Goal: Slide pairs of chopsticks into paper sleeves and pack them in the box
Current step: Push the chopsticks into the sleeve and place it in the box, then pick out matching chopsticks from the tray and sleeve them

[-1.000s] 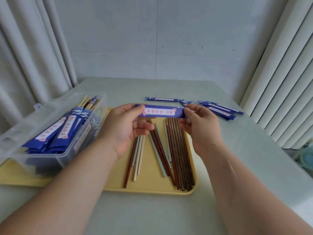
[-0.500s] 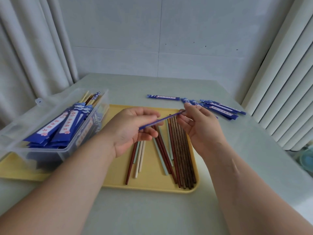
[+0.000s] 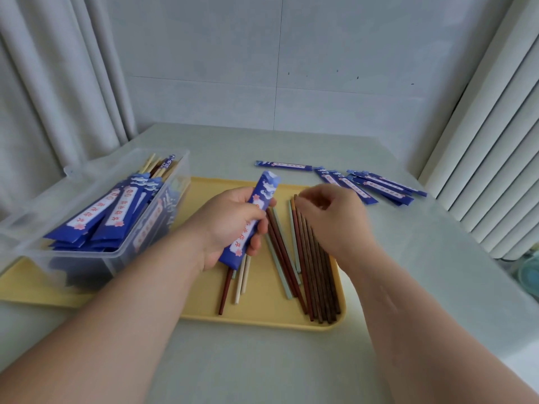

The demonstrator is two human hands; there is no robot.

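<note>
My left hand [image 3: 230, 225] grips an empty blue paper sleeve [image 3: 264, 189], which points away from me over the yellow tray [image 3: 262, 319]. My right hand [image 3: 332, 220] hovers over the far ends of the loose chopsticks [image 3: 309, 258] on the tray, fingers curled downward, blurred; I cannot see whether it touches them. The chopsticks are brown, dark red, pale blue and cream. A clear plastic box [image 3: 96, 258] at the left holds several sleeved pairs [image 3: 116, 211].
Several empty blue sleeves [image 3: 376, 185] lie on the table beyond the tray at the right, one more [image 3: 284, 165] apart from them. Curtains hang at the left and right. A pale wall stands behind the table.
My right hand let go of the sleeve and dropped to the chopstick ends. My left hand turned the sleeve from crosswise to pointing away from me.
</note>
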